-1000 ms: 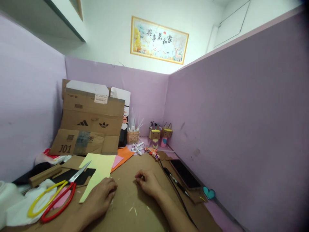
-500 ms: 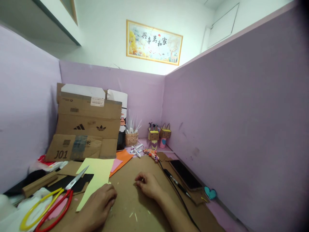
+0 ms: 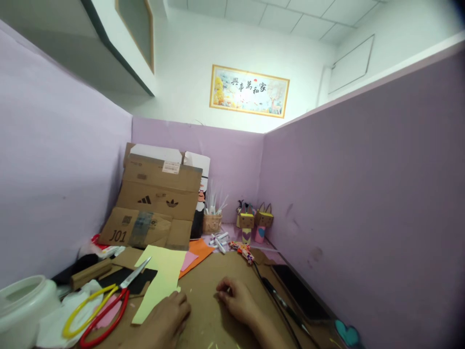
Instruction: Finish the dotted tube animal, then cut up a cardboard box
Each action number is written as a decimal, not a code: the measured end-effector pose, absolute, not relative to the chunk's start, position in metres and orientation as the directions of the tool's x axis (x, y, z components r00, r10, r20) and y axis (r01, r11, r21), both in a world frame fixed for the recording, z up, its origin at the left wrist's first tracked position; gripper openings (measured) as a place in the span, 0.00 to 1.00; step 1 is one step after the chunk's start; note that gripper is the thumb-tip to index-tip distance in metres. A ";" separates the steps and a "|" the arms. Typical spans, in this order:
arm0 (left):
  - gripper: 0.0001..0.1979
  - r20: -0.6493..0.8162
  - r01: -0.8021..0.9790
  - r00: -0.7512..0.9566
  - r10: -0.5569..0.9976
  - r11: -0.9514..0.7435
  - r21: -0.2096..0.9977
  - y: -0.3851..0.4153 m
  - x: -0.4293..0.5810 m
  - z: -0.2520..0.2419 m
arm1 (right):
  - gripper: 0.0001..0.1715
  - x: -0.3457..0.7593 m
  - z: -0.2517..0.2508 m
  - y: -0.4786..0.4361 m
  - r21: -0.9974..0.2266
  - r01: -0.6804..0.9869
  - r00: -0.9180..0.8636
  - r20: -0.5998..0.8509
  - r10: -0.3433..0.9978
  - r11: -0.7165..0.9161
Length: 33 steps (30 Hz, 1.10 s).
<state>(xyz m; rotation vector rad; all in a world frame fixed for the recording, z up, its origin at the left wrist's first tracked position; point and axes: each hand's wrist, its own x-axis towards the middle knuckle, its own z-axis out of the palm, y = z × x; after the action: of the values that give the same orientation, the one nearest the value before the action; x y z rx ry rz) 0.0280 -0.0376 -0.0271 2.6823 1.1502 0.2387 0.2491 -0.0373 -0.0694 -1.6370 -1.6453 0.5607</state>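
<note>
My left hand [image 3: 169,312] rests at the lower right edge of a pale yellow paper sheet [image 3: 165,264]. Its fingers are curled together, palm down, and whatever may be beneath them is hidden. Across a short gap, my right hand [image 3: 238,300] lies on the brown cardboard sheet [image 3: 214,269]. Its fingers are bent in towards the thumb, with nothing visible between them. Scissors [image 3: 119,291] with one yellow and one red handle lie left of my left hand, blades partly over the yellow paper. Small pale scraps lie on the cardboard near the bottom edge.
A white jar [image 3: 27,310] stands at the left. Flattened cardboard boxes [image 3: 160,198] lean at the back, beside a basket of white sticks [image 3: 212,223]. Cardboard figures [image 3: 247,220] stand in the far corner. A phone [image 3: 300,291], a pen and a cable lie along the right partition.
The view has tilted upward and turned slightly left, so everything sits lower and further right; more of the white jar shows. Both hands keep nearly the same pose and place.
</note>
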 end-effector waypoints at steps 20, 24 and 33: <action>0.13 0.065 0.709 0.668 0.741 -0.661 0.248 -0.042 0.028 -0.024 | 0.09 0.250 -0.067 -0.040 -0.715 0.689 0.046 0.205 0.978 0.117; 0.13 0.085 0.702 0.679 0.730 -0.678 0.220 -0.043 0.026 -0.024 | 0.09 0.252 -0.069 -0.040 -0.712 0.689 0.015 0.199 0.980 0.134; 0.10 0.095 0.690 0.710 0.698 -0.716 0.102 -0.042 0.027 -0.021 | 0.10 0.257 -0.074 -0.036 -0.723 0.675 -0.058 0.149 0.987 0.149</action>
<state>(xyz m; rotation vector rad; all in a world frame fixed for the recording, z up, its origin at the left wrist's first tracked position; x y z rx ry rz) 0.0273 -0.0419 -0.0210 2.8503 1.1577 0.1948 0.2574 -0.0361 -0.0736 -1.5903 -1.8011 0.6356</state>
